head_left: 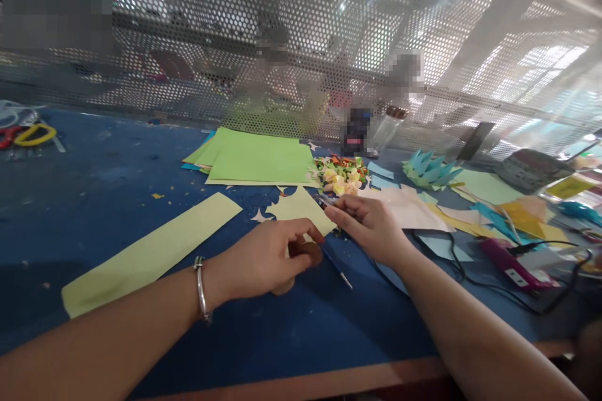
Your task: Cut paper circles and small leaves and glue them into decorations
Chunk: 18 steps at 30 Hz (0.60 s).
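Observation:
My left hand, with a silver bangle at the wrist, is closed, its fingers curled toward the thumb. What they hold, if anything, is hidden. It is at the near edge of a pale yellow sheet with pieces cut from its edges. My right hand pinches a slim tool with a shiny end at that sheet's right side; its exact kind is unclear. On the blue table between the hands lies a thin pen-like tool with a metal tip.
A pale paper strip lies left, green sheets behind. Small paper flowers are piled at the middle back. To the right are a blue spiky paper flower, scraps, a purple power strip and black cable. Yellow-handled scissors lie far left.

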Each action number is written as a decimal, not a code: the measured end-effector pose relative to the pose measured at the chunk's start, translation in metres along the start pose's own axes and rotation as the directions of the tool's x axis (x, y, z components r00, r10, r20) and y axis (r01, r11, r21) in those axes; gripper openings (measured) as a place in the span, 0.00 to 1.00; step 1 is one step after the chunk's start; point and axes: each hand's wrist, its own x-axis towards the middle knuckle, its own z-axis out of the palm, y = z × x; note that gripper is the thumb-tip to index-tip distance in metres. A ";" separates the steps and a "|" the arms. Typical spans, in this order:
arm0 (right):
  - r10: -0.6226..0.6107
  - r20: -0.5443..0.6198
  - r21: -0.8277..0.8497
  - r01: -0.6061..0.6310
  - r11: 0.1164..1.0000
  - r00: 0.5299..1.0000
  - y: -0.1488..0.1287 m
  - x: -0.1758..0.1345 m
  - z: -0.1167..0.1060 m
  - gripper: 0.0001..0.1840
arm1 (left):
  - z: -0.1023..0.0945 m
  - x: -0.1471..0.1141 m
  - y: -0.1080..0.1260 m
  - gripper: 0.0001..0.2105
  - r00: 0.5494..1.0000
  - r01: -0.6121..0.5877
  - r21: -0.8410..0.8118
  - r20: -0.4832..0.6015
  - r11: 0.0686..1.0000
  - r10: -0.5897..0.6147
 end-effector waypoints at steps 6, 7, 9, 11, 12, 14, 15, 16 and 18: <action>-0.039 -0.033 -0.110 0.035 0.993 0.999 -0.002 -0.004 0.002 0.25 | -0.001 -0.002 0.001 0.15 0.991 -0.093 0.391 -0.051 0.916 0.123; -0.045 -0.041 -0.131 0.040 0.991 0.998 -0.002 -0.004 0.002 0.25 | -0.001 -0.002 0.001 0.16 0.991 -0.089 0.449 -0.052 0.889 0.126; -0.053 -0.050 -0.190 0.043 0.981 0.997 -0.002 -0.005 0.002 0.26 | -0.001 -0.001 0.000 0.17 0.992 -0.086 0.541 -0.028 0.836 0.120; -0.050 -0.032 -0.265 0.039 0.963 0.998 -0.001 -0.005 0.001 0.25 | 0.001 0.000 -0.002 0.15 0.993 -0.092 0.601 -0.002 0.794 0.117; -0.042 -0.013 -0.302 0.036 0.953 0.999 0.000 -0.005 0.000 0.24 | 0.003 0.001 -0.003 0.13 0.993 -0.095 0.618 0.004 0.781 0.118; -0.025 0.035 -0.377 0.037 0.926 0.999 0.002 -0.006 0.000 0.23 | 0.005 0.002 -0.005 0.11 0.990 -0.104 0.631 -0.009 0.768 0.142; -0.020 0.064 -0.411 0.044 0.910 0.998 0.003 -0.007 0.000 0.22 | 0.005 0.002 -0.005 0.11 0.985 -0.122 0.630 -0.018 0.767 0.171; -0.016 0.094 -0.444 0.057 0.894 0.995 0.003 -0.007 0.000 0.22 | 0.004 0.001 -0.004 0.11 0.978 -0.149 0.626 -0.021 0.765 0.208; -0.014 0.152 -0.502 0.089 0.860 0.988 0.003 -0.009 0.001 0.23 | -0.002 -0.004 0.001 0.13 0.965 -0.195 0.617 -0.017 0.762 0.260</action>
